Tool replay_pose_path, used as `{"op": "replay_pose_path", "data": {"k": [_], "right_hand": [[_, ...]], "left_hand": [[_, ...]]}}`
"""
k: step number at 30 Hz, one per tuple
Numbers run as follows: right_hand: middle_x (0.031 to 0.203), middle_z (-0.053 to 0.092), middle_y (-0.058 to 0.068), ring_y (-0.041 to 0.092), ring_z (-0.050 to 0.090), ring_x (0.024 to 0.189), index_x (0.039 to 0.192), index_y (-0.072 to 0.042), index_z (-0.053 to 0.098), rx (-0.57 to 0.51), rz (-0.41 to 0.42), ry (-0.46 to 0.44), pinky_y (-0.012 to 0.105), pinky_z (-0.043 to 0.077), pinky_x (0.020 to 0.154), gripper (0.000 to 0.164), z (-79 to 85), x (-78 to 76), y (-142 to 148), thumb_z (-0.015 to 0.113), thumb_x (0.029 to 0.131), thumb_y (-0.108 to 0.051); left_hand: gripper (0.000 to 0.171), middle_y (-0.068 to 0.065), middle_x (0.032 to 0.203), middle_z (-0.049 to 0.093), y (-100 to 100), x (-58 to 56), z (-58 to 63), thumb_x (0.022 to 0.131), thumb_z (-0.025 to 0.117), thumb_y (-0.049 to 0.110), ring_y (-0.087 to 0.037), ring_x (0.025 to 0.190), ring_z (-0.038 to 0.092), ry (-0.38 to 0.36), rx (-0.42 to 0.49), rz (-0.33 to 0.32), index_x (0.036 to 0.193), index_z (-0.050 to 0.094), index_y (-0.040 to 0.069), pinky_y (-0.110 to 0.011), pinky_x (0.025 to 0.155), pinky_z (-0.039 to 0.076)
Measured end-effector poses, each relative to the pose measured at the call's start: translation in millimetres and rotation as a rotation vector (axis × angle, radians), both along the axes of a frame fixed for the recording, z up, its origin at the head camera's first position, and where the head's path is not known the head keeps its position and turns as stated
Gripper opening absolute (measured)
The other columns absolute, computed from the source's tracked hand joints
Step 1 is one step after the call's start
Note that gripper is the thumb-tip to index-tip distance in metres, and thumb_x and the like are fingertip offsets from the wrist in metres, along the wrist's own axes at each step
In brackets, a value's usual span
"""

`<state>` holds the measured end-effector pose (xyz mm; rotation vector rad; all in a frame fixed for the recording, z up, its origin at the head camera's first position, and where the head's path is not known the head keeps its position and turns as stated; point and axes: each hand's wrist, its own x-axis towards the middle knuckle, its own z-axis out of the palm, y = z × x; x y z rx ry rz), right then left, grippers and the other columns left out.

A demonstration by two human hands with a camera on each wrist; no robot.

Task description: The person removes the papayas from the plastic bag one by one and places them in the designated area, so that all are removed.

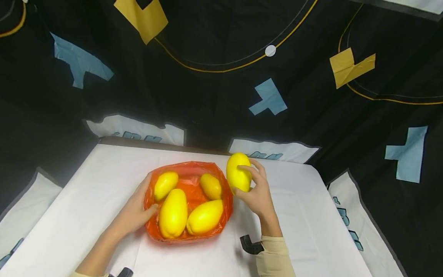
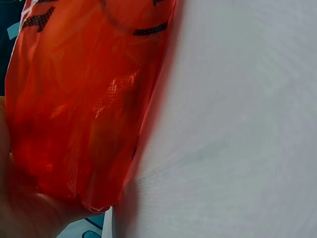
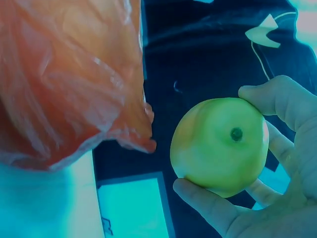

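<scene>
Head view: a red plastic bag (image 1: 194,165), mouth upward, stands at lower centre on a white table (image 1: 301,200), with four yellow fruits (image 1: 173,213) inside. At its left edge, the left hand (image 1: 136,209) grips the wall, thumb over the rim. At right of centre, the right hand (image 1: 255,190) holds a fifth fruit (image 1: 237,171) between thumb and fingers, spread about as wide as the fruit. Good handling here would call for a light hold on the fruit's sides, clear of the rim, with the left hand bracing the mouth wide so that the thin plastic does not fold inward.

Left wrist view: dark markings (image 2: 151,29) appear on the bag's outer wall, unseen from above; the contents cannot be made out.

Right wrist view: the held fruit, right of centre, shows a dark end spot (image 3: 237,134) and a gap from the bag at upper left; from above, the two appear to meet.
</scene>
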<state>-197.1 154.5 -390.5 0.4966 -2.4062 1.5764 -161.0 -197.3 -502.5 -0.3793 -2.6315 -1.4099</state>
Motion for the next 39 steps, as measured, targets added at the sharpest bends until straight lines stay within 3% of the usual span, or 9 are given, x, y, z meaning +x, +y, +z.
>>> {"op": "replay_pose_path", "data": {"k": [4, 11, 14, 27, 35, 39], "right_hand": [[0.147, 0.033, 0.019, 0.040, 0.048, 0.118, 0.120, -0.003, 0.064, 0.002, -0.031, -0.010, 0.050, 0.056, 0.080, 0.055, -3.5, 1.3, 6.0, 0.077, 0.068, 0.008], [0.148, 0.032, 0.002, 0.038, 0.048, 0.119, 0.119, -0.021, 0.066, 0.024, -0.097, -0.020, 0.049, 0.056, 0.080, 0.059, -42.9, -21.6, 31.2, 0.081, 0.066, 0.001], [0.147, 0.032, -0.001, 0.037, 0.048, 0.119, 0.117, -0.024, 0.067, 0.020, -0.108, -0.022, 0.048, 0.057, 0.079, 0.059, -46.1, -21.5, 34.6, 0.081, 0.065, 0.000], [0.149, 0.031, 0.004, 0.041, 0.045, 0.124, 0.119, -0.021, 0.066, 0.056, -0.118, -0.046, 0.052, 0.055, 0.081, 0.059, -60.8, -22.9, 44.5, 0.081, 0.066, 0.001], [0.148, 0.032, 0.001, 0.040, 0.044, 0.125, 0.119, -0.022, 0.066, 0.097, -0.200, -0.099, 0.058, 0.046, 0.094, 0.062, -76.6, -27.7, 58.2, 0.084, 0.063, -0.001], [0.150, 0.030, 0.004, 0.044, 0.045, 0.123, 0.121, -0.020, 0.065, 0.116, -0.200, -0.128, 0.058, 0.048, 0.092, 0.063, -87.9, -29.0, 60.0, 0.083, 0.063, 0.000]], "left_hand": [[0.104, -0.005, 0.163, 0.010, -0.8, 1.5, -1.7, 0.082, 0.066, 0.003, -0.034, 0.145, 0.017, 0.004, -0.015, 0.006, 0.158, -0.001, 0.026, -0.063, 0.110, 0.024], [0.102, -0.004, 0.163, 0.009, 0.8, -2.1, -2.2, 0.083, 0.066, 0.003, -0.034, 0.146, 0.016, -0.005, -0.007, -0.004, 0.158, 0.000, 0.023, -0.063, 0.110, 0.023], [0.101, -0.005, 0.163, 0.009, 1.6, -2.3, -2.1, 0.083, 0.066, 0.003, -0.034, 0.146, 0.016, -0.007, -0.009, -0.005, 0.158, 0.000, 0.021, -0.063, 0.110, 0.023], [0.100, -0.008, 0.163, 0.008, 0.4, 1.2, 1.6, 0.085, 0.067, 0.006, -0.036, 0.146, 0.016, -0.006, -0.060, 0.014, 0.158, 0.000, 0.019, -0.061, 0.111, 0.022], [0.100, -0.006, 0.163, 0.008, 0.1, -1.9, 1.7, 0.085, 0.067, 0.005, -0.033, 0.146, 0.015, 0.016, -0.046, 0.000, 0.158, 0.000, 0.020, -0.060, 0.112, 0.022], [0.100, -0.006, 0.163, 0.008, -0.7, 0.6, 1.3, 0.085, 0.066, 0.004, -0.034, 0.146, 0.015, 0.004, -0.038, 0.003, 0.158, 0.000, 0.019, -0.060, 0.112, 0.021]]}}
